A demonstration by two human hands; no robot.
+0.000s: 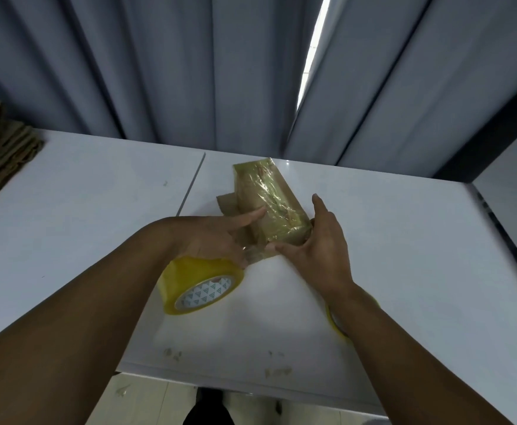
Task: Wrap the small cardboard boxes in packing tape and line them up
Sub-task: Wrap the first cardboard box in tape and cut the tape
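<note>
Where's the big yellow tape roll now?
Head view, left of centre: the tape roll tilts beneath the left hand, over the white table, just nearer than the wrapped box.

Small cardboard box (277, 207), long and narrow, mostly wrapped in glossy yellowish tape, askew near the table's (98, 210) far edge, bare brown flap at its left, yellow tape roll (202, 286) tilted just nearer, strip (252, 256) joining roll and box's near end.

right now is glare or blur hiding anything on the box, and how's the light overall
Head view: tape glare streaks the box top and hides its surface; the curtain gap is blown out white; the table washes out bright beside the roll. Also in the head view, the whole frame is slightly soft, and the wide lens bows the table edges.
</note>
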